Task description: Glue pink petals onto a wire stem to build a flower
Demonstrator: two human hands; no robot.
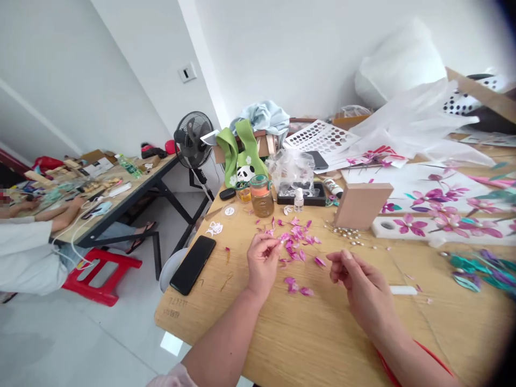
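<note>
Above the wooden table, my left hand (261,263) is closed in a pinch at the left edge of the loose pink petals (298,234). A tiny pale bit shows at its fingertips, too small to name. My right hand (360,282) hovers to the right of the petals, its thumb pressed to curled fingers; whatever it may hold cannot be made out. Between the hands, nearer to me, lies a small pink petal cluster (296,286). A white stick-like piece (403,290) rests partly behind my right wrist. Several pearl-like beads on stems (352,235) lie beyond that hand.
A black phone (193,265) lies at the table's left edge. Farther back stand a lidded jar (262,198), a small clear bottle (299,200) and a brown block (363,207). Pink flowers (439,207) fill a white foam holder at right. Another person sits left, near a red stool (100,277).
</note>
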